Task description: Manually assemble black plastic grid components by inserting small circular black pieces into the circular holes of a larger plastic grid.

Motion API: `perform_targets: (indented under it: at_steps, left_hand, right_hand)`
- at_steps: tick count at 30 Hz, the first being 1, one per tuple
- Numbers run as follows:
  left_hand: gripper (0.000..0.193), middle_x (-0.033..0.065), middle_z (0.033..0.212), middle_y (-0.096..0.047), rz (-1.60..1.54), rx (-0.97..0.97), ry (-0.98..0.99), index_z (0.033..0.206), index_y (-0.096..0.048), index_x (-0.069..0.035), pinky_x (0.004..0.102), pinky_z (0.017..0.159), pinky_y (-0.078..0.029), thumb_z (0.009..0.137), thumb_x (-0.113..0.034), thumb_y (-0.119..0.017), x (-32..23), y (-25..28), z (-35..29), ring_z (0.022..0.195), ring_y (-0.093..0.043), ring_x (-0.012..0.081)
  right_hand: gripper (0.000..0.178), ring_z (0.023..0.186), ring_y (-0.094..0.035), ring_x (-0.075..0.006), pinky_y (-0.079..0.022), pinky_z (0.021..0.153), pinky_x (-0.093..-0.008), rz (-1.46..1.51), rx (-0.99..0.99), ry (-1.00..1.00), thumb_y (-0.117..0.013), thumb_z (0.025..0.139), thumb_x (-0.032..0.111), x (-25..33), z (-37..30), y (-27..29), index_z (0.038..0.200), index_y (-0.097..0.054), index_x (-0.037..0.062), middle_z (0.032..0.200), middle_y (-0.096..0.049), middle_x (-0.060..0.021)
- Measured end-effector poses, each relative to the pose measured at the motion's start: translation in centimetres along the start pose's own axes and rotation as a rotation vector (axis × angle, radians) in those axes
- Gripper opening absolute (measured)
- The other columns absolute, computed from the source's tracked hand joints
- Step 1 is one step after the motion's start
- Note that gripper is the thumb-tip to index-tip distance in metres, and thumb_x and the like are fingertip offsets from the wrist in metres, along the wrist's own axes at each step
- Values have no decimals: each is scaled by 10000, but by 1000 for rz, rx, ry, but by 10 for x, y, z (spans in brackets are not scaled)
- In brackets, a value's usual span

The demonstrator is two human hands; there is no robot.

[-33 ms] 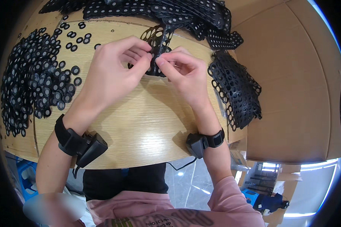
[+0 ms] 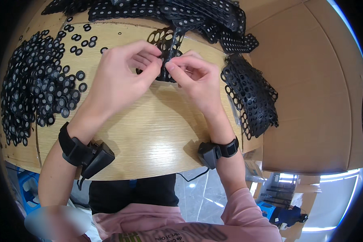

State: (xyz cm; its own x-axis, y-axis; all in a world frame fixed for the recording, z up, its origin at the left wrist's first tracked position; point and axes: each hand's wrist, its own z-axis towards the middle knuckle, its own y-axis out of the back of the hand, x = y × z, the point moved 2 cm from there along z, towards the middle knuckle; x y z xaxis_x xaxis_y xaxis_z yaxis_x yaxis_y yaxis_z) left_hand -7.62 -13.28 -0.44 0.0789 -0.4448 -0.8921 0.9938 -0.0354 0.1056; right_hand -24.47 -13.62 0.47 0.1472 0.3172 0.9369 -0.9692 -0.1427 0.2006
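Left hand (image 2: 123, 74) and right hand (image 2: 195, 76) meet over the far part of the counter (image 2: 149, 133), thumb and forefinger of each drawn close, their tips just beside one another at a black sheet (image 2: 164, 73). I cannot tell whether either pair is truly clamped on it or only touching, since my fingers hide the contact. The sheet lies between and under my fingertips, its near edge toward me and its far part toward the dark stack (image 2: 201, 16) at the back.

I judge it light and floppy, thin enough to bend under its own weight, perhaps a little slick where a glossy strip (image 2: 174, 43) runs along it. The narrow bridges between its holes look the likeliest to tear, so I would hold it by the more solid edge, thumb against forefinger.

Round holes give its open part a net-like look. To my right, a heap of lattice (image 2: 252, 97) is crumpled and shiny, all holes and thin webbing. To my left, discs (image 2: 48, 84) are piled loosely, flat and round, with black rims and grey centres; some lie singly or in pairs beyond the pile. Pale, smooth wood grain shows on the counter, and brown cardboard (image 2: 302, 80) stands at the right, creased and matte.
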Motion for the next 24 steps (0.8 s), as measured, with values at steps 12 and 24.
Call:
perform_targets:
  at_steps: [12, 24]
  left_hand:
    - [210, 88, 933, -643, -42, 157, 183, 1026, -616, 62, 252, 819, -488, 828, -11, -621, 8, 0, 0, 894, -611, 129]
    - [209, 98, 928, -655, -31, 181, 257, 1015, -620, 62, 250, 775, -505, 835, -42, -643, 6, -2, -1, 859, -634, 135]
  right_hand:
    - [72, 673, -528, -51, -427, 585, -185, -114, 49, -74, -700, 794, 39, -6, 2, 4, 841, -702, -15, 810, -589, -20]
    - [123, 618, -579, -82, -471, 549, -201, 93, 60, -234, -679, 819, 69, -6, 1, 5, 860, -683, -46, 809, -621, -50]
